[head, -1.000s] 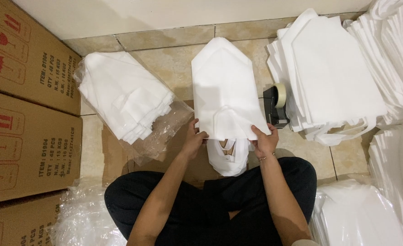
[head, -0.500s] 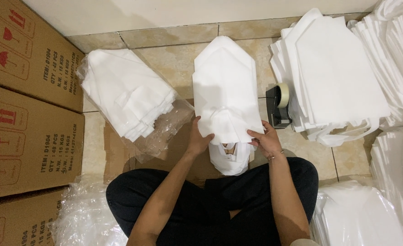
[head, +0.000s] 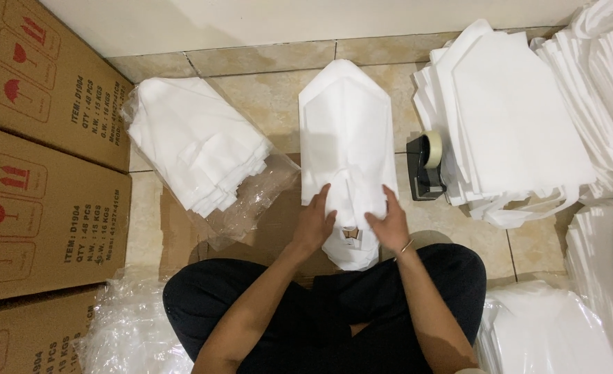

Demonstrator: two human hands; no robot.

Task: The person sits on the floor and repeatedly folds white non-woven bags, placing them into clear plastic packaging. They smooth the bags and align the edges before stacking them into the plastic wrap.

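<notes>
You sit cross-legged in black trousers on a beige tiled floor [head: 272,104], with a white wall [head: 251,21] running across the top of the view and a flattened sheet of brown cardboard [head: 265,232] under your work. The landmark is the folded white fabric bag [head: 348,131] lying straight ahead of your knees, its pointed end toward the wall and its near end reaching your lap. Your left hand [head: 314,223] lies flat on the near left part of that bag, fingers spread and extended, pressing rather than clasping. Your right hand [head: 389,223] lies on the near right part, fingers likewise extended and resting on the fabric; a thin bangle sits at that wrist. Between the two hands a small tan label shows on the bag. Left of the bag, well apart, a stack of folded white bags [head: 195,142] rests half in a clear plastic wrapper [head: 251,201] that spills toward the cardboard. Further left still stand brown cartons [head: 40,159], stacked along the edge of the view. Just right of the bag sits a black tape dispenser [head: 427,170] with a pale roll, touching a tall pile of flat white bags [head: 514,125]; more white piles [head: 611,90] crowd the far right. Crumpled clear plastic [head: 123,325] lies near your left knee, below and left of the bag.
</notes>
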